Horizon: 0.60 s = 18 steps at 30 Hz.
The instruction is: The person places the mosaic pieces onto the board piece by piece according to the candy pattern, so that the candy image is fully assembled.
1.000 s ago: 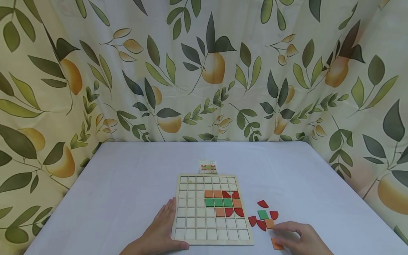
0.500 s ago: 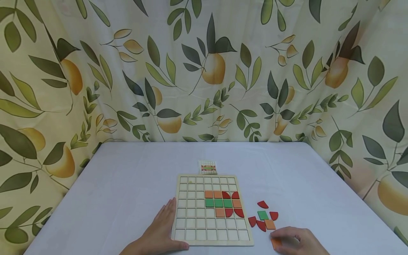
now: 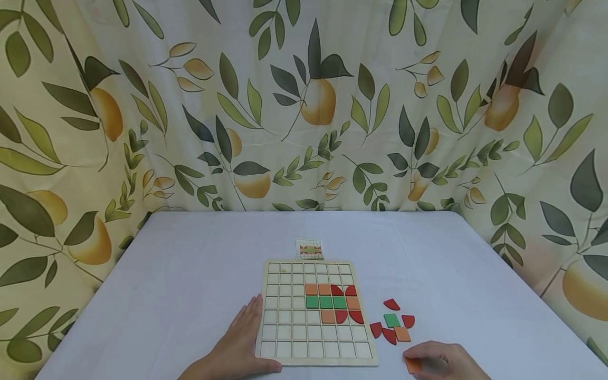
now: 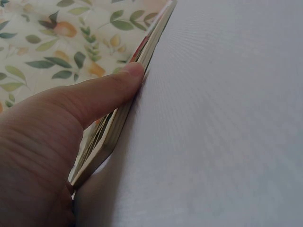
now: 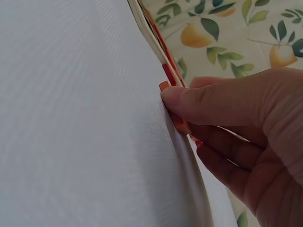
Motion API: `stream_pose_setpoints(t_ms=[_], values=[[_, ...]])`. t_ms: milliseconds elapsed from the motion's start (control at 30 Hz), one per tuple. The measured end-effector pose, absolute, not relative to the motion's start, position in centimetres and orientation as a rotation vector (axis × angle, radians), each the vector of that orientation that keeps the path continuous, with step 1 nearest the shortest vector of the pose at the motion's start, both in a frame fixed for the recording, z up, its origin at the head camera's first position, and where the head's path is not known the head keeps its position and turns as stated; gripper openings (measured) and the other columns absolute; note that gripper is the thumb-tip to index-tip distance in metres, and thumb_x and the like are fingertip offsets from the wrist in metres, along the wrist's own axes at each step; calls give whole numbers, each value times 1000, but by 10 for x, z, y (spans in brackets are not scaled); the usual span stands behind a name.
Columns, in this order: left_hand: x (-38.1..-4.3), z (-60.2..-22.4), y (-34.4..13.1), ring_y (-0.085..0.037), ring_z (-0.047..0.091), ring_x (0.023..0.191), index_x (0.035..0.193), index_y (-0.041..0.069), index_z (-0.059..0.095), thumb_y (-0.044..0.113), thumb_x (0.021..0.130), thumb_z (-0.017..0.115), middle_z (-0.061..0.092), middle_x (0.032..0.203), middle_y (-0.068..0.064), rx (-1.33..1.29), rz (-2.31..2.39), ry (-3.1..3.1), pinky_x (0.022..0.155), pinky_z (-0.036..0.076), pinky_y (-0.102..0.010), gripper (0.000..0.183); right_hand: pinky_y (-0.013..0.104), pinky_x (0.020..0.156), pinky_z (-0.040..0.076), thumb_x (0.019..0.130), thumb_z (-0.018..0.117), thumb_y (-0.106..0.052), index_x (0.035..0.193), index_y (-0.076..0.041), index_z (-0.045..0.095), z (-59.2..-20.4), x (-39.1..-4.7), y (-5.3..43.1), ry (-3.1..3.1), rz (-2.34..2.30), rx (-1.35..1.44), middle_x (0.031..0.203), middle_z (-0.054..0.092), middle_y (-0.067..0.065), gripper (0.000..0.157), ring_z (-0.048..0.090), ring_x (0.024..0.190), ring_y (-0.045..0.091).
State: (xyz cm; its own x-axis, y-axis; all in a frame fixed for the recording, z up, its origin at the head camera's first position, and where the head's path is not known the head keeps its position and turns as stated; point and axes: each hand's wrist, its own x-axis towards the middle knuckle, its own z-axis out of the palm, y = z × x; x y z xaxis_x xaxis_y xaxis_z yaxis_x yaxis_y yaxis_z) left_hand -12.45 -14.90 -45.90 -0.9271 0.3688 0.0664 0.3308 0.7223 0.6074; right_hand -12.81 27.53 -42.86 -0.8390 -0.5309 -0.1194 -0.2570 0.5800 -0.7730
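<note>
A pale wooden grid board [image 3: 292, 348] lies on the table, with orange, green and red tiles set in its right half. My left hand [image 3: 236, 338] rests along the board's left side, fingers straight, its thumb [image 4: 109, 92] against the near edge. To the right of the board, my right hand [image 3: 448, 359] pinches an orange square tile [image 3: 413, 365] between thumb and fingers, low at the tabletop. Just beyond it lie another orange square tile [image 3: 402, 334], a green square tile [image 3: 391, 320] and several red quarter-circle tiles [image 3: 389, 336].
A small pattern card [image 3: 309, 249] sits behind the board's far edge, showing a coloured grid design. White cloth covers the table [image 3: 204, 264]. A curtain [image 3: 304, 132] printed with fruit and leaves hangs behind and at both sides.
My right hand has come nearer, away from the farther orange tile, and its fingers have closed on the nearer orange tile. My left hand and the board have stayed put.
</note>
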Motion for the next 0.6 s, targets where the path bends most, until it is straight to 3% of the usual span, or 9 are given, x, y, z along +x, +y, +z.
stream_pose_setpoints(t_ms=[367,600], values=[[-125,-459,-149,-28,0,138,145,-5,2,74,59,64,4,151,-18,559,988,2852,98,-16,-12,132,34,72,53,84,69,-23,110,-3,66,-426,-130,274,2489,-1142,-735,103,65,2,33,58,84,9],[-124,-459,-148,-30,1,138,144,-5,2,72,60,65,5,151,-20,559,1018,2847,102,-12,-18,131,34,72,53,83,69,-26,111,-5,66,-420,-131,266,2618,-1156,-859,104,66,2,36,60,86,7]])
